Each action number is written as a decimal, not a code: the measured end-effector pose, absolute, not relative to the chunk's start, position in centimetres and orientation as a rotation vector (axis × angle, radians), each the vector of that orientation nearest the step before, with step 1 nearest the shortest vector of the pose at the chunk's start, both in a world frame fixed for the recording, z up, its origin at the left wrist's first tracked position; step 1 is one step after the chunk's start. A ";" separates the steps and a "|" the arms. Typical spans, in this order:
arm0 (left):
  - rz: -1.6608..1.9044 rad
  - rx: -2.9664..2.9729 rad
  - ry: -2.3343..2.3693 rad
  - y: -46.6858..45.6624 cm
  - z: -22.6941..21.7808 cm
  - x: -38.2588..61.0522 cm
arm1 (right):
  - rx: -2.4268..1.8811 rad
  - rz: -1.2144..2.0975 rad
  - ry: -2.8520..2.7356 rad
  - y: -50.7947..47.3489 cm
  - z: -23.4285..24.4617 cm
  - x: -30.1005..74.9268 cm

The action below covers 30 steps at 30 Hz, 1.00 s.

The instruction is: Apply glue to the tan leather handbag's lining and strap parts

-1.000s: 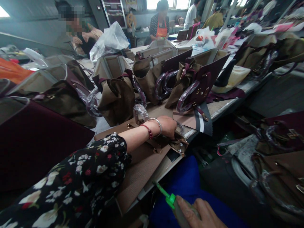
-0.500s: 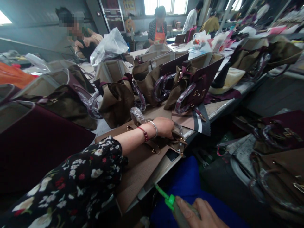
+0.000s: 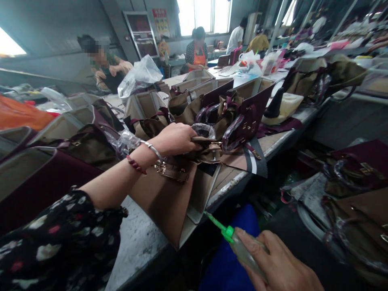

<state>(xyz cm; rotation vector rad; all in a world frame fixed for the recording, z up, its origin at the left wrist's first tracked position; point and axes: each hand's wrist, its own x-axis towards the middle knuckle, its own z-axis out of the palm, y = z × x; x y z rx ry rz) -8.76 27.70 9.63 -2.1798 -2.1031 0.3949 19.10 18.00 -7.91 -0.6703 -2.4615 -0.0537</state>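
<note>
A bare strip of grey worktop (image 3: 136, 246) lies open between the floral sleeve (image 3: 66, 242) and the tan handbag (image 3: 162, 198). The left hand (image 3: 178, 139) and its forearm bar the upper left of that bag. Behind, olive-and-burgundy handbags (image 3: 183, 109) stand crowded together; a burgundy handbag (image 3: 250, 121) blocks the right. Beyond the worktop's front edge is open space, partly taken by the right hand (image 3: 275, 258) and its green-nozzled squeeze bottle (image 3: 244, 251)

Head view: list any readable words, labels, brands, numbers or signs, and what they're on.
No text is readable.
Red-topped wall poster: marks too blurred to read.
Framed wall board: any lettering too blurred.
Brown bag at the left hand: none visible; hardware too small to tell.
Green-nozzled bottle in the right hand: none visible.
</note>
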 end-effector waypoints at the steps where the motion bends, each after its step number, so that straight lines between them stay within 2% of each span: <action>1: 0.395 -2.163 -2.125 27.5 9.8 -8.9 | -0.681 -0.040 -2.455 18.2 -7.7 18.9; 9: 0.404 -2.142 -2.143 27.4 9.3 -9.0 | -0.799 -0.110 -2.437 19.4 -7.6 16.8; 14: 0.375 -2.148 -2.168 27.5 9.1 -9.4 | -0.746 -0.014 -2.457 19.3 -7.8 16.7; 20: 0.383 -2.143 -2.135 27.5 8.8 -9.6 | -0.796 -0.142 -2.373 20.2 -6.4 16.6; 26: 0.386 -2.140 -2.179 27.4 9.0 -9.4 | -0.754 0.038 -2.461 18.9 -8.0 16.1; 30: 0.343 -2.139 -2.180 27.0 9.2 -9.5 | -0.758 0.036 -2.461 18.4 -8.5 16.1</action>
